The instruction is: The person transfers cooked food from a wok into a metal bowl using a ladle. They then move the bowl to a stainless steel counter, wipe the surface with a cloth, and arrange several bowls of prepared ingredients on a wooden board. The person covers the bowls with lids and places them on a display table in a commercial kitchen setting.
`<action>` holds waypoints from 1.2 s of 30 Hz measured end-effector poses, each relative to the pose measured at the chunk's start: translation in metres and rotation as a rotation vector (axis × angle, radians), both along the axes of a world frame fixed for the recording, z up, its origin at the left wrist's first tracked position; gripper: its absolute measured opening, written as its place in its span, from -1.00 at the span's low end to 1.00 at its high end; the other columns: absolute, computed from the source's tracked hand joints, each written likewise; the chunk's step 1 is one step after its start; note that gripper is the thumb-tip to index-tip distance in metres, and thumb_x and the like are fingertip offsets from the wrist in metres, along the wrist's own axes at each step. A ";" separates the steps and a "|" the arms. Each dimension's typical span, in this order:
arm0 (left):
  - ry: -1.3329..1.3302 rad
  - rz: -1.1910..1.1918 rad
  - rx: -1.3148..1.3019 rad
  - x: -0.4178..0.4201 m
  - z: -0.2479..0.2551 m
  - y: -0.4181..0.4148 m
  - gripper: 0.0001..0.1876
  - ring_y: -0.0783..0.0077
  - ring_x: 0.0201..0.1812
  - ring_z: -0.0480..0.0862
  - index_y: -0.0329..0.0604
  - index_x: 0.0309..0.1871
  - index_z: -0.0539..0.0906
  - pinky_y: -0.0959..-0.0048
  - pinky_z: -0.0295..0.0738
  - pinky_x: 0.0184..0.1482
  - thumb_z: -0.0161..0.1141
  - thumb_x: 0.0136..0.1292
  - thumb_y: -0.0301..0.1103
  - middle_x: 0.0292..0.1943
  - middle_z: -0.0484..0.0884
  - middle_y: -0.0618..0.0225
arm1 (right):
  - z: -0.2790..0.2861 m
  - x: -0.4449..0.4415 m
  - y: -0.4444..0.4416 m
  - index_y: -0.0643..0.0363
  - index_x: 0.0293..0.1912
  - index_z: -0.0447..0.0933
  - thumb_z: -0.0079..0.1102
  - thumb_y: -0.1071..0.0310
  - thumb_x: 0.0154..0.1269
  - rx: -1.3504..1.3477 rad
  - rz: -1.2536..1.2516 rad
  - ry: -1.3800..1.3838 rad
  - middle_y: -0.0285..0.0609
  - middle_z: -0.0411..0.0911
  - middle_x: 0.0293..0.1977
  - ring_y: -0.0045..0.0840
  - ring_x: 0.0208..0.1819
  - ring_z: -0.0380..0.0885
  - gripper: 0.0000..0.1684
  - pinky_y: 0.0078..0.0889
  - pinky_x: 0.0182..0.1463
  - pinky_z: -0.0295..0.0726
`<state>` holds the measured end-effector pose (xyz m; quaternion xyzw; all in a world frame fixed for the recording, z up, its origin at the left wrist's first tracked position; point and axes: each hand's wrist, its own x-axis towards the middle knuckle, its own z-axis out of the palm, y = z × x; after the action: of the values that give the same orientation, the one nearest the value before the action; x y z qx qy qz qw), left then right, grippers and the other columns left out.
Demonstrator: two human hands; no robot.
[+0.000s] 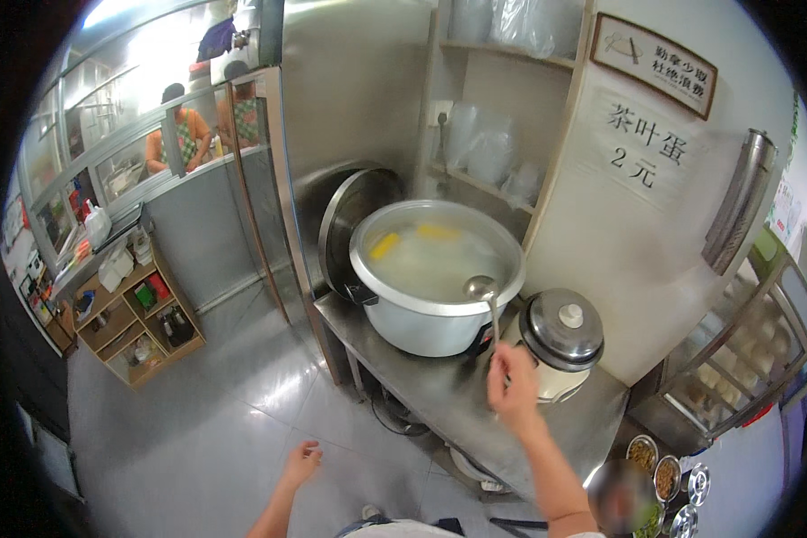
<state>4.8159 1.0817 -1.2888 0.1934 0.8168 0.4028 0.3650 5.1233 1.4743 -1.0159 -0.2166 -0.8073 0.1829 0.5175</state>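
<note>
My right hand (pixel 513 383) grips the handle of a metal ladle (pixel 482 289). The ladle's bowl hangs just inside the near right rim of a big, round, light-coloured pot (pixel 437 326). Pale, cloudy liquid (pixel 437 265) fills much of the pot, and yellow pieces (pixel 385 246) that look like corn float in it. Behind the pot's left side leans a dark round lid (pixel 350 228) on its edge. Right of the pot, close to my right hand, stands a cream cooker (pixel 558 383) with a metal lid (pixel 563 329). My left hand (pixel 302 463) hangs over the floor, fingers loosely curled, holding nothing.
The pot and cooker share a stainless steel counter (pixel 437 397). Wrapped plastic containers (pixel 491 144) sit on shelves behind. At right are a glass display cabinet (pixel 733 363) and several metal food bowls (pixel 667 477). A wooden shelf unit (pixel 134 323) stands left; a person (pixel 191 138) works behind glass.
</note>
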 end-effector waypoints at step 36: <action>-0.193 0.188 -0.235 -0.324 -0.025 0.242 -0.62 0.38 -0.25 0.73 -0.35 0.12 0.57 0.43 0.56 -0.24 0.09 0.44 -0.21 -0.20 0.74 0.15 | 0.090 -0.515 0.680 0.36 0.17 0.39 -0.16 -0.22 0.51 -0.940 0.208 0.399 -0.04 0.50 -0.02 -0.34 0.03 0.45 -0.25 -0.27 0.18 0.40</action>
<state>4.4924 1.3239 -1.3134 0.0327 0.8339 0.3536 0.4225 4.6078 2.1544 -0.9264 -0.3051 -0.5409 0.6140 0.4872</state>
